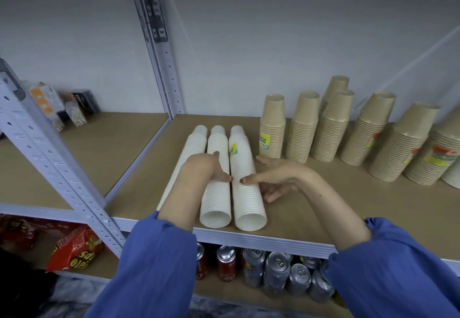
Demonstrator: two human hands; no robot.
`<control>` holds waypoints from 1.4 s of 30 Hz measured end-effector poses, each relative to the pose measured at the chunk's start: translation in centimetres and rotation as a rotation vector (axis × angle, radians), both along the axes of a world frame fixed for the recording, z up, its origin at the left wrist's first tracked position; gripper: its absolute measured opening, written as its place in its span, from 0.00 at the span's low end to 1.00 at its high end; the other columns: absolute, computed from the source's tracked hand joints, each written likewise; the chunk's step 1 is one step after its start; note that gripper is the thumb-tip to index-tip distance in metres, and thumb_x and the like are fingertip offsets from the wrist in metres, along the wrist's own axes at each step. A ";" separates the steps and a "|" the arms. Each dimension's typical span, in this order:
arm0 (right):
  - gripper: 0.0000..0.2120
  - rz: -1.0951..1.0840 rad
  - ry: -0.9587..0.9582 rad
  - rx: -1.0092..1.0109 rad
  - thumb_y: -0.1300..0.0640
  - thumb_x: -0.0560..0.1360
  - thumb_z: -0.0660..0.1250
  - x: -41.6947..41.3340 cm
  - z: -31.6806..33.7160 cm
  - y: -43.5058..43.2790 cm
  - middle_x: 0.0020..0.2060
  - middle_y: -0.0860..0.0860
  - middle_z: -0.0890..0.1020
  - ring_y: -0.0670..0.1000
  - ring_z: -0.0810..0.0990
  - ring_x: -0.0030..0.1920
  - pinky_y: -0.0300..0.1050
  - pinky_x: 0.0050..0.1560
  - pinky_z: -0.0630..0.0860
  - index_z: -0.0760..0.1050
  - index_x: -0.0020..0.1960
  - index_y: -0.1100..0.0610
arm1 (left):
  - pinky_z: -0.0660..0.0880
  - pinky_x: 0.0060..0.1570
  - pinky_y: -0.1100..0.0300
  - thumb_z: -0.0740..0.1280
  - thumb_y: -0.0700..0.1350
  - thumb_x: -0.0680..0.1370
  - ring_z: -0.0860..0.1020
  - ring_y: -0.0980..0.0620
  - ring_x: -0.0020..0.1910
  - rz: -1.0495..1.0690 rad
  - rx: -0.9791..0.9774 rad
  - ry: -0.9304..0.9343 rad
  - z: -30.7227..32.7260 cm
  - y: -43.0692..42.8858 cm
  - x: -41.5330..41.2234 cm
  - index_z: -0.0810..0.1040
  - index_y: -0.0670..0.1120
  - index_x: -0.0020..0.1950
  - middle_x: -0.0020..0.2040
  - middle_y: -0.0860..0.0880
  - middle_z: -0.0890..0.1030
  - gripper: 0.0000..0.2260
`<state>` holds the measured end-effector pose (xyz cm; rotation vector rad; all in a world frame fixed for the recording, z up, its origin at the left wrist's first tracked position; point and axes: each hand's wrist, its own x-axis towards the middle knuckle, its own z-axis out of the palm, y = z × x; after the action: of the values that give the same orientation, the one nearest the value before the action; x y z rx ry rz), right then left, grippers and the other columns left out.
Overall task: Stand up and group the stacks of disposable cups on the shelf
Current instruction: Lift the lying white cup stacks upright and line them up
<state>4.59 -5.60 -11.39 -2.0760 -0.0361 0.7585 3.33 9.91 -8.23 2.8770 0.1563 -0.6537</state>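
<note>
Three long stacks of white cups lie on their sides, side by side on the brown shelf board (311,208): a left stack (193,143), a middle stack (216,203) and a right stack (245,198) with a yellow label. My left hand (205,168) rests on the left and middle stacks with its fingers straight. Its thumb reaches into the gap beside the right stack. My right hand (276,178) cups the right stack, thumb on top and fingers curled along its right side. Several tan cup stacks (272,128) stand upright at the back right.
A grey shelf upright (57,168) crosses the left foreground and another post (161,51) stands at the back. Small boxes (49,106) sit on the neighbouring shelf at the left. Below are drink cans (276,271) and a red snack bag (74,250).
</note>
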 end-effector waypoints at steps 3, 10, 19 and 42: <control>0.46 0.021 -0.061 -0.020 0.48 0.67 0.73 -0.4 -0.3 0.4 0.62 0.55 0.71 0.52 0.78 0.48 0.45 0.39 0.81 0.46 0.74 0.49 | 0.74 0.59 0.48 0.63 0.57 0.75 0.74 0.42 0.60 0.083 -0.194 0.057 -1.3 1.1 0.2 0.38 0.53 0.73 0.71 0.42 0.64 0.39; 0.38 -0.013 -0.067 0.076 0.58 0.69 0.72 -0.6 -0.2 1.3 0.62 0.54 0.70 0.52 0.73 0.53 0.54 0.46 0.78 0.54 0.71 0.55 | 0.79 0.47 0.50 0.70 0.51 0.71 0.71 0.44 0.63 0.203 -0.528 -0.160 -3.2 2.4 0.3 0.51 0.52 0.74 0.71 0.45 0.65 0.38; 0.45 -0.194 -0.423 0.428 0.63 0.67 0.72 1.0 -1.7 1.4 0.71 0.51 0.65 0.50 0.70 0.66 0.49 0.57 0.75 0.48 0.74 0.48 | 0.69 0.59 0.57 0.70 0.50 0.71 0.72 0.45 0.62 0.244 -0.643 -0.672 -3.6 2.2 1.0 0.56 0.56 0.72 0.66 0.45 0.73 0.34; 0.34 -0.236 -1.221 0.311 0.70 0.72 0.64 6.1 -6.2 5.4 0.65 0.65 0.64 0.17 0.52 0.54 0.12 0.51 0.52 0.51 0.72 0.62 | 0.67 0.62 0.54 0.55 0.58 0.71 0.65 0.45 0.70 0.271 -0.718 -1.183 -8.2 0.4 4.1 0.44 0.62 0.67 0.73 0.43 0.62 0.28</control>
<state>10.71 -0.20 -17.62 -1.8896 -0.5291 -0.6843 7.42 10.30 -16.40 2.0325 0.0929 0.8751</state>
